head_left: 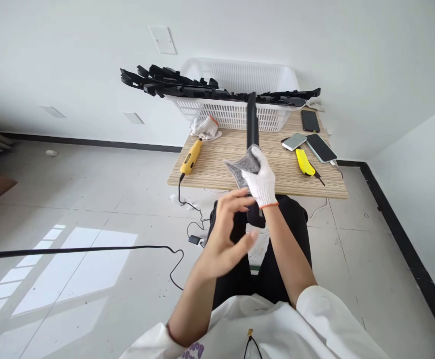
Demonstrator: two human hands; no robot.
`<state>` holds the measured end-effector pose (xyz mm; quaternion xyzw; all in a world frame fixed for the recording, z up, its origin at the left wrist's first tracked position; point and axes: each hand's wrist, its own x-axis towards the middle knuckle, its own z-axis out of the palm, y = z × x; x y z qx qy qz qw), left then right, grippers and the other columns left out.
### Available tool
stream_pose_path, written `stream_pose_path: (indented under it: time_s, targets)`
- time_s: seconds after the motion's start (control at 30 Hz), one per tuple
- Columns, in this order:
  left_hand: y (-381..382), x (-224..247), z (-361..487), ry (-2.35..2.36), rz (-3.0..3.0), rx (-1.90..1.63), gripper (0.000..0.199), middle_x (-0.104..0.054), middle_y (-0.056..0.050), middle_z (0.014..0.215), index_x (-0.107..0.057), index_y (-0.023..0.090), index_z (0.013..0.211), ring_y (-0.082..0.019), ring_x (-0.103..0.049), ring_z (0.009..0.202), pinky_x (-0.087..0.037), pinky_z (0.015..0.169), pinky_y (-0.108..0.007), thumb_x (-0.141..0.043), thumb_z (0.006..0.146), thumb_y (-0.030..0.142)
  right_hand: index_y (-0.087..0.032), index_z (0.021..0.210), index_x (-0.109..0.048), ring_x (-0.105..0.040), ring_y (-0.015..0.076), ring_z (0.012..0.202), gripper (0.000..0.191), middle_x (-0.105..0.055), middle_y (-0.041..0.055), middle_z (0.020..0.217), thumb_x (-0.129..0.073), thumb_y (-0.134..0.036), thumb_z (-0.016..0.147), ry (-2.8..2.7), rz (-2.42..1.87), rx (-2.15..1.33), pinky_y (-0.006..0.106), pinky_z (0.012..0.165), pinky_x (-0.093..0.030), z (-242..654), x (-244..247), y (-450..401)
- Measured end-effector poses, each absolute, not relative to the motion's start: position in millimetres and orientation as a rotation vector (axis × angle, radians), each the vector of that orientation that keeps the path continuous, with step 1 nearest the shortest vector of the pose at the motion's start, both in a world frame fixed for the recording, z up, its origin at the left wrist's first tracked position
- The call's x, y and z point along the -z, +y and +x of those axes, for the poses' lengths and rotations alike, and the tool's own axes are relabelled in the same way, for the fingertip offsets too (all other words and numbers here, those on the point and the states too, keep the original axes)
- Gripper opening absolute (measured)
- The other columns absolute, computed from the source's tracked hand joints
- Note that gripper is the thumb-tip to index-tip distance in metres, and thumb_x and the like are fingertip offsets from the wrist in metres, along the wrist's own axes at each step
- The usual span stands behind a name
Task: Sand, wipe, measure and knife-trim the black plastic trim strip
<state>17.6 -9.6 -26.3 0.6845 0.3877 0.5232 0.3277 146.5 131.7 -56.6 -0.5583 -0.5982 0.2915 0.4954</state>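
My right hand (261,180), in a white knit glove with an orange cuff edge, is wrapped round a grey cloth (248,162) and a long black plastic part (252,122). The part stands out beyond the glove toward the basket, and its near end shows below the glove, over my lap. Bare and slightly blurred, my left hand (227,237) is just left of the part's near end. Its fingers and thumb are spread, with nothing between them.
Black parts (187,89) lie across a white basket (270,117) at the back of the wooden table (221,174). A yellow tool (191,157) and white glove (206,128) are left; phones (320,148) and a yellow cutter (305,162) right. Cords trail on the floor.
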Motion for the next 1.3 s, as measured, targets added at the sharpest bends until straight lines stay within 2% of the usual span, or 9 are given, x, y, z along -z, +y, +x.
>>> stream_pose_path:
  time_s: [0.13, 0.23, 0.37, 0.5, 0.67, 0.8, 0.97, 1.13, 1.3]
  targets:
    - [19, 73, 35, 1.349, 1.629, -1.201, 0.068, -0.034, -0.015, 0.145, -0.035, 0.024, 0.136, -0.028, -0.045, 0.13, -0.047, 0.106, -0.05, -0.074, 0.083, 0.041, -0.027, 0.142, -0.047, -0.054, 0.0216, 0.132, 0.062, -0.053, 0.0049, 0.146, -0.065, -0.025, 0.083, -1.255, -1.119, -0.678, 0.044, 0.114, -0.045, 153, 54, 118]
    - [26, 97, 49, 1.151, 1.396, -1.04, 0.064, -0.046, -0.015, 0.139, -0.037, 0.02, 0.134, -0.026, -0.053, 0.124, -0.049, 0.102, -0.042, -0.071, 0.085, 0.043, -0.03, 0.147, -0.04, -0.056, 0.0228, 0.131, 0.067, -0.053, 0.0063, 0.146, -0.066, -0.032, 0.086, -1.204, -1.149, -0.61, 0.046, 0.11, -0.049, 158, 49, 106]
    - [33, 102, 61, 0.863, 1.139, -0.985, 0.033, -0.066, -0.005, 0.095, -0.055, 0.017, 0.105, -0.018, -0.065, 0.085, -0.054, 0.083, -0.034, -0.066, 0.088, 0.044, -0.028, 0.147, -0.042, -0.057, 0.0247, 0.131, 0.066, -0.057, 0.0079, 0.142, -0.065, -0.042, 0.087, -1.244, -1.24, -0.519, 0.045, 0.11, -0.049, 167, 50, 90]
    - [38, 104, 68, 0.817, 1.02, -1.008, 0.027, -0.066, -0.002, 0.075, -0.056, 0.017, 0.09, -0.016, -0.063, 0.069, -0.052, 0.073, -0.031, -0.071, 0.081, 0.037, -0.028, 0.129, -0.06, -0.065, 0.0259, 0.119, 0.048, -0.068, 0.0063, 0.126, -0.066, -0.043, 0.083, -1.42, -1.283, -0.546, 0.045, 0.103, -0.053, 176, 55, 73]
    - [37, 118, 74, 0.861, 1.077, -0.952, 0.034, -0.05, 0.004, 0.049, -0.049, 0.018, 0.068, -0.009, -0.047, 0.045, -0.043, 0.051, -0.025, -0.07, 0.08, 0.042, -0.027, 0.117, -0.063, -0.065, 0.0269, 0.117, 0.041, -0.071, 0.0065, 0.12, -0.067, -0.042, 0.079, -1.386, -1.32, -0.475, 0.045, 0.101, -0.054, 180, 50, 72]
    - [35, 127, 74, 1.044, 1.082, -1.041, 0.035, -0.051, 0.005, 0.05, -0.052, 0.017, 0.079, -0.009, -0.045, 0.041, -0.038, 0.042, -0.023, -0.072, 0.079, 0.046, -0.024, 0.108, -0.063, -0.07, 0.026, 0.102, 0.037, -0.073, 0.006, 0.107, -0.069, -0.045, 0.077, -1.301, -1.35, -0.572, 0.044, 0.094, -0.055, 180, 38, 83]
    - [33, 131, 73, 1.126, 1.114, -1.021, 0.035, -0.05, 0.005, 0.053, -0.054, 0.016, 0.083, -0.009, -0.046, 0.043, -0.038, 0.04, -0.022, -0.071, 0.081, 0.048, -0.028, 0.126, -0.057, -0.066, 0.0253, 0.11, 0.054, -0.069, 0.0033, 0.121, -0.071, -0.046, 0.076, -1.227, -1.416, -0.601, 0.047, 0.1, -0.05, 184, 17, 97]
    - [31, 134, 74, 1.156, 1.227, -0.965, 0.034, -0.051, 0.004, 0.06, -0.058, 0.016, 0.085, -0.009, -0.049, 0.048, -0.039, 0.043, -0.022, -0.069, 0.083, 0.048, -0.021, 0.11, -0.067, -0.067, 0.0264, 0.107, 0.042, -0.072, 0.0071, 0.113, -0.066, -0.052, 0.082, -1.189, -1.315, -0.516, 0.047, 0.097, -0.052, 194, -18, 118]
    - [31, 133, 72, 1.165, 1.288, -0.948, 0.031, -0.05, 0.004, 0.06, -0.059, 0.017, 0.084, -0.009, -0.048, 0.048, -0.038, 0.044, -0.022, -0.066, 0.084, 0.047, -0.027, 0.12, -0.064, -0.066, 0.0291, 0.11, 0.049, -0.07, 0.0063, 0.117, -0.061, -0.06, 0.083, -1.183, -1.366, -0.413, 0.052, 0.096, -0.053, 212, -38, 147]
